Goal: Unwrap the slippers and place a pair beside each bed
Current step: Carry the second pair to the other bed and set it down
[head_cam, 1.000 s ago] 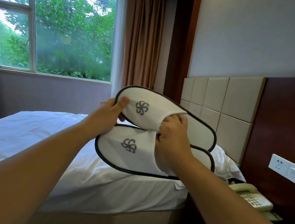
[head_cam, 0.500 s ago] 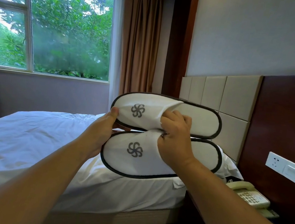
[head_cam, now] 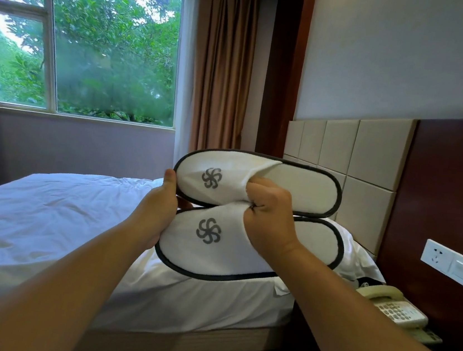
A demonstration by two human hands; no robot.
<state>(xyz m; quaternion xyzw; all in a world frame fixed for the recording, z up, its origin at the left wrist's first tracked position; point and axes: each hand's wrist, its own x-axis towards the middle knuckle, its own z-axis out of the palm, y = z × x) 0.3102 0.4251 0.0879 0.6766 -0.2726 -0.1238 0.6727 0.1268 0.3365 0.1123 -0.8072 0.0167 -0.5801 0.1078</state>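
Note:
Two white slippers with dark trim and a grey pinwheel logo are held side by side in the air above the bed. The upper slipper lies level, and the lower slipper sits just below it. My left hand grips their toe ends from the left, thumb on the upper one's rim. My right hand pinches the open edges of both uppers in the middle. No wrapping shows on them.
A padded beige headboard and dark wood panel stand at the right. A cream telephone sits on the nightstand below a wall socket. A window and brown curtain are behind the bed.
The upper slipper has turned from tilted to level and now lines up above the lower one. Both hands have risen slightly with the pair.

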